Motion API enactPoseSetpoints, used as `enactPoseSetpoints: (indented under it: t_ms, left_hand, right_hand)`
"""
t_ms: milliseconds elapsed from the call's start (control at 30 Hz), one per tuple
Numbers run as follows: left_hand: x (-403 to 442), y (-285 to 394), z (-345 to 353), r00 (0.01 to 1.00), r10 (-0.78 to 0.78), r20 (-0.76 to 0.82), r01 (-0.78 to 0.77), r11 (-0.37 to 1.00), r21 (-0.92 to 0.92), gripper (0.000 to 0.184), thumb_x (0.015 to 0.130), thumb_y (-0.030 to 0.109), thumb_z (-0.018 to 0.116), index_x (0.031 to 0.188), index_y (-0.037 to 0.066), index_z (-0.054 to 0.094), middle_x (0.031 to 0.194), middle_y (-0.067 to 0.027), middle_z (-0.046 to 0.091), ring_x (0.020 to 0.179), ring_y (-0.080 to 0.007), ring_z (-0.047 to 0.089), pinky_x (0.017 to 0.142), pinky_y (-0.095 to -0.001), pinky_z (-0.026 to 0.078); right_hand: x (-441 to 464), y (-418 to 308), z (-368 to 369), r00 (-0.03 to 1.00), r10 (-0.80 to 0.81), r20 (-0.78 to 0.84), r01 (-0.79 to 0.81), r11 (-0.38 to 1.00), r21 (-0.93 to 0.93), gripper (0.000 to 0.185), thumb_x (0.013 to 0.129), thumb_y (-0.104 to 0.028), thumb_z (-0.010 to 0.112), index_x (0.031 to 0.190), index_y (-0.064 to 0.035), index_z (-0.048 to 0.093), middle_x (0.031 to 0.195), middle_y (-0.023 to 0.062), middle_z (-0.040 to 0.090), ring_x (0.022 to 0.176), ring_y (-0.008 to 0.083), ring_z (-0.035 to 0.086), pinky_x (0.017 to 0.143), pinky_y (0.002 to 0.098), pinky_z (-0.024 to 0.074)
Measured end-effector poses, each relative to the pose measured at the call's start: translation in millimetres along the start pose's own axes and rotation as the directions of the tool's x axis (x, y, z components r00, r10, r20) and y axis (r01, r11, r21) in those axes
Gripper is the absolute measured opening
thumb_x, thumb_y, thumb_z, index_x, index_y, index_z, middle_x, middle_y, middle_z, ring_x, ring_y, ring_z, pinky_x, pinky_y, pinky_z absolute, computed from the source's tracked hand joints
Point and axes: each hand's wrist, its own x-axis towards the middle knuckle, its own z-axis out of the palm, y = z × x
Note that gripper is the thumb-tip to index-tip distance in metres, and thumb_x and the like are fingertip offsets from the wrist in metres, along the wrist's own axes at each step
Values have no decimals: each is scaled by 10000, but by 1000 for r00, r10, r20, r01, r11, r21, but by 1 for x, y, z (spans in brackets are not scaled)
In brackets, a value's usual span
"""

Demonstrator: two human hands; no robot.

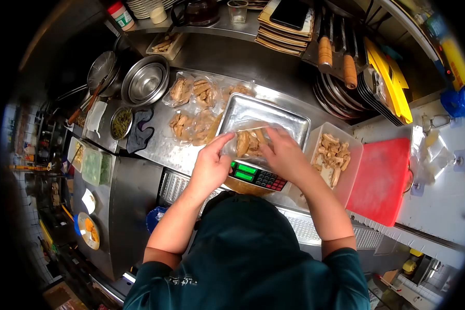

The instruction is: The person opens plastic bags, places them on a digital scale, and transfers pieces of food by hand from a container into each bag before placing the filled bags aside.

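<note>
At the near side of the metal tray (266,108), a clear bag (249,138) of brown pieces (244,146) is held between the fingers of the left hand (212,159) and right hand (284,156). Both sides are best gripped evenly, so spills are avoided.

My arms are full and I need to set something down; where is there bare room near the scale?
The red board, right of the plastic bin, looks bare. So do the far half of the metal tray, beyond the held bag, and a narrow steel strip between the dark cloth and filled bags. Crowded: the bags left of the tray.
</note>
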Motion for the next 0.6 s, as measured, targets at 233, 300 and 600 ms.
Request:
enactPoseSetpoints:
  t_ms: [233,300,600]
  left_hand:
    - [5,12,1,976,210,-57,-193,957,217,538,789,-78,490,1315,-42,601,1311,-259,620,1260,-370,589,1091,-371,427]
    - [9,4,3,970,242,-15,-223,917,332,537,788,-82,484,1309,-43,604,1313,-252,620,1256,-374,592,1095,-377,425]
    - [4,-22,-1,994,105,39,-108,990,94,539,816,-127,450,1307,-8,639,1415,-174,539,617,-61,552,556,-218,473]
  right_hand:
    - [-29,-8,-18,986,-158,-44,163,979,125,379,967,-82,577,1340,-13,575,1287,242,619,1199,417,588,1040,437,466]
    - [-49,2,-19,956,-288,-65,295,933,204,344,976,-65,579,1318,-31,598,1252,184,660,1123,358,654,963,403,523]
    - [-150,234,10,687,630,-364,-660,750,52,361,924,-110,627,1261,21,624,1018,226,726,900,354,732,734,421,572]
